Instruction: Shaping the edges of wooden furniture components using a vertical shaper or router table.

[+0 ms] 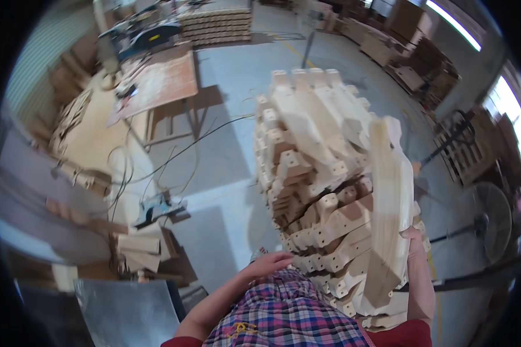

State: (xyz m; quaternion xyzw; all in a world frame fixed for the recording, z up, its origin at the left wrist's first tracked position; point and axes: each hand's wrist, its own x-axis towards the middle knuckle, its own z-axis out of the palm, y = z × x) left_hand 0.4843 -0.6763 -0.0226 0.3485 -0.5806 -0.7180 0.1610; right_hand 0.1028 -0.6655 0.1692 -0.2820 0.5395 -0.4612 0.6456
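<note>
The right hand (412, 235) grips the right edge of a long, curved wooden piece (389, 196), its forearm reaching up from the lower right. The piece stands lengthwise in the view over the near right part of a pile (324, 127) of similar pieces; whether its lower end touches them cannot be told. The left hand (272, 264) holds nothing: its forearm bends across the plaid apron (289, 309), palm down, fingers loosely extended beside the pile.

As for progress, one piece is in hand and many lie stacked in layers, the far part apparently higher than the near one. Whether the pile is growing or shrinking, this moment does not show.

Farther out, a standing fan (484, 225) is at the right, a blue tool (155, 208) at the left, and beyond it a dusty desk (171, 78).
</note>
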